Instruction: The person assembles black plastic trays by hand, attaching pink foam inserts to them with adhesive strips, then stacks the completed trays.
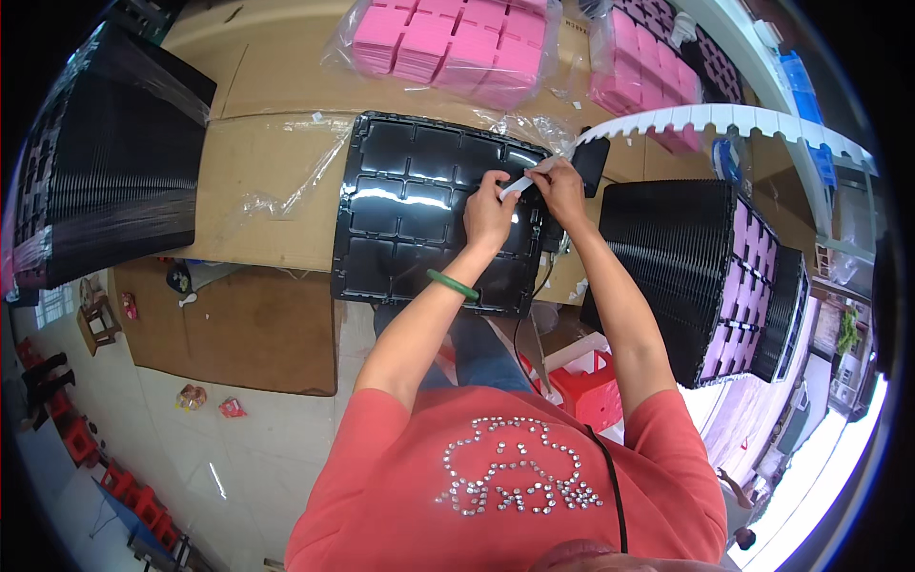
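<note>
My left hand [488, 216] pinches one end of a short white strip [518, 187] between thumb and fingers. The strip's other end is in the closed fingers of my right hand [562, 194]. Both hands are above the right part of a shiny black plastic tray [396, 259], which has a grid of shallow rectangular compartments. From beside my right hand a long white band [710, 116] with a scalloped edge arches off to the right. Whether the short strip joins this band is hidden by my fingers. A green bangle [452, 284] circles my left wrist.
Tall stacks of black trays stand at left [124, 143] and right [667, 267]. Pink slotted pieces in clear plastic [448, 43] lie at the far side of the cardboard-covered table [257, 181]. A red stool [589, 386] and a black cable [519, 348] are near me at right.
</note>
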Tool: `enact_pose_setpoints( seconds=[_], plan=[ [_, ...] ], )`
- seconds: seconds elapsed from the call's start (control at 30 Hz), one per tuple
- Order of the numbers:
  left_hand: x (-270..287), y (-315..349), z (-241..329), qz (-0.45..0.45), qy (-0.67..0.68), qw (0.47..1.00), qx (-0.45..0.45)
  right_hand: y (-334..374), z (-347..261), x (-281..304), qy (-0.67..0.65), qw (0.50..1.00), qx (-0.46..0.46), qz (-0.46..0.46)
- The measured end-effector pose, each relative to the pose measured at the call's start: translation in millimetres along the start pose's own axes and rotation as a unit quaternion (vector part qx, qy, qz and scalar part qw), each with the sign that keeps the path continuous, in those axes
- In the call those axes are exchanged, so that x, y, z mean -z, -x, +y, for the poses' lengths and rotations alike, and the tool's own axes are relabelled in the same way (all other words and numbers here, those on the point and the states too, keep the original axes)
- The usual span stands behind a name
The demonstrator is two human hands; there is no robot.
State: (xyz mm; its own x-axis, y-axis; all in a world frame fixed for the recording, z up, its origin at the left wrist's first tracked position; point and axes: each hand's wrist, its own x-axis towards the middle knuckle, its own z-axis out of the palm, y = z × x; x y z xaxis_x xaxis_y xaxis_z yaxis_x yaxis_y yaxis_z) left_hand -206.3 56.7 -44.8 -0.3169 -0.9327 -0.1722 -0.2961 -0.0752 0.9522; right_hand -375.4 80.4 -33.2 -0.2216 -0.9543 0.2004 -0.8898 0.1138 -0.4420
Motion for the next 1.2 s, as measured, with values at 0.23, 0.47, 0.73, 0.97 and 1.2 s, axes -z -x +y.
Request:
enact_pose_setpoints(
  seconds=[0.23, 0.47, 0.73, 0.97, 1.2],
  plan=[
    [-7.6, -6.6, -2.5, 0.047, -0.123, 0.977, -0.168, -11.7, 23.4, -17.8, 0.004, 0.999, -0.005, 0.045],
    [-9.5, -4.0, 1.3, 0.040, -0.212, 0.949, -0.230, -16.6, 22.6, -24.2, -0.022, 0.996, 0.079, 0.031],
    [-15.5, -20.4, 11.7, -0.008, -0.378, 0.885, -0.271, -15.8, 17.1, -25.4, -0.004, 0.995, 0.081, 0.065],
    [-22.5, -22.9, 14.1, -0.022, -0.454, 0.852, -0.260, -5.8, 23.7, -17.4, -0.045, 0.998, 0.031, 0.041],
    [0.9, 5.8, 12.2, -0.016, -0.349, 0.885, -0.308, 25.1, -0.7, -0.9, -0.030, 0.996, 0.049, 0.062]
  ],
)
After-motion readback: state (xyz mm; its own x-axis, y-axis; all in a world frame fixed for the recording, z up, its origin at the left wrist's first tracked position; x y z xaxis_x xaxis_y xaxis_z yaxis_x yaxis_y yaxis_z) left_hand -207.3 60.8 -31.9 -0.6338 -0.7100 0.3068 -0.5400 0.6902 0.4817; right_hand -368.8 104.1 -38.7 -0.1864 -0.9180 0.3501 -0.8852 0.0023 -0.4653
